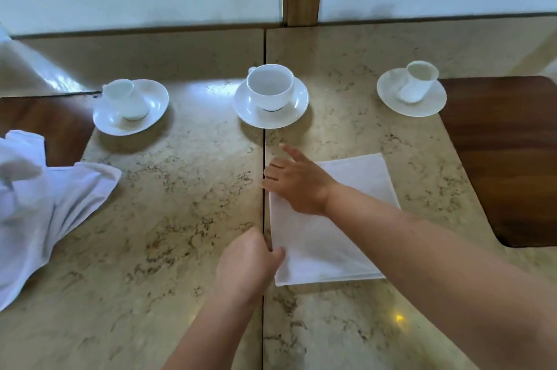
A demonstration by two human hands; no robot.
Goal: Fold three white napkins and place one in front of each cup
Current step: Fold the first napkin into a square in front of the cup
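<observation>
Folded white napkin (331, 225) flat on the beige marbled counter (168, 219), just right of the dark seam, nearer the camera than the middle cup (270, 86) and its saucer (271, 110). Right hand (297, 181) resting palm-down on the napkin's far left corner, fingers (272, 172) spread and released, index pointing toward the middle cup. Left hand (250, 261) at the napkin's near left edge, fingers curled, thumb pressing on the cloth; whether actually pinching the edge, cannot tell. Left cup (125, 98) on its saucer and right cup (417, 80) on its saucer farther back, well apart to either side. Heap of unfolded white napkins (45, 203) crumpled at the counter's left edge. Dark wooden inlay (506, 158) at right.
</observation>
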